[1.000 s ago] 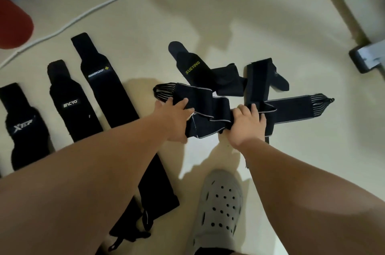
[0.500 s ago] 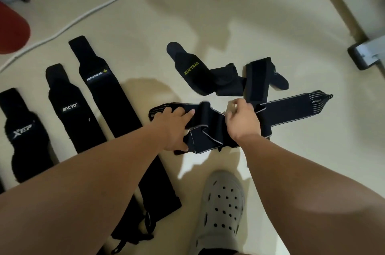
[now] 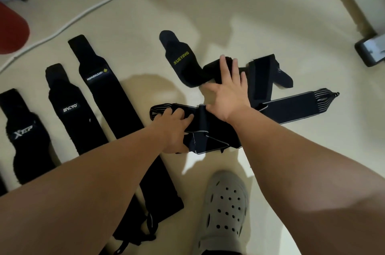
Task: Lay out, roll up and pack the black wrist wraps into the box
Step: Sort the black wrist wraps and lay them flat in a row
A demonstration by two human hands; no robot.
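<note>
My left hand (image 3: pixel 175 123) has its fingers curled down onto the grey-edged wrap (image 3: pixel 291 106), gripping it close to its left striped end, where the cloth bunches into a crumpled fold just right of my knuckles. My right hand (image 3: pixel 227 92) is spread wide and holds nothing. Its fingers are straight and fanned out, their tips over the dark bundle at the near end of the XUEYING wrap (image 3: pixel 181 61). I cannot tell whether the palm presses on the cloth or only hangs above it.

The grey-edged wrap runs across the floor (image 3: pixel 250 15) from under my left hand, beneath my right wrist, out to its fringed end on the right. Behind it a folded wrap (image 3: pixel 262 79) lies slanted across it, touching the XUEYING wrap's bundle.

To my left three more black wraps lie flat and side by side, apart from the tangle, their narrow tabs pointing away from me: the MANUEKLEAR wrap (image 3: pixel 104 88) nearest, then the INCYO wrap (image 3: pixel 68 109), then the XTEP wrap (image 3: pixel 23 129). The MANUEKLEAR wrap is the longest and passes under my left forearm.

My grey clog (image 3: pixel 225 209) stands on the floor below the hands. A white cable (image 3: pixel 83 15) crosses the far left floor, beside a red object (image 3: pixel 10 31).
</note>
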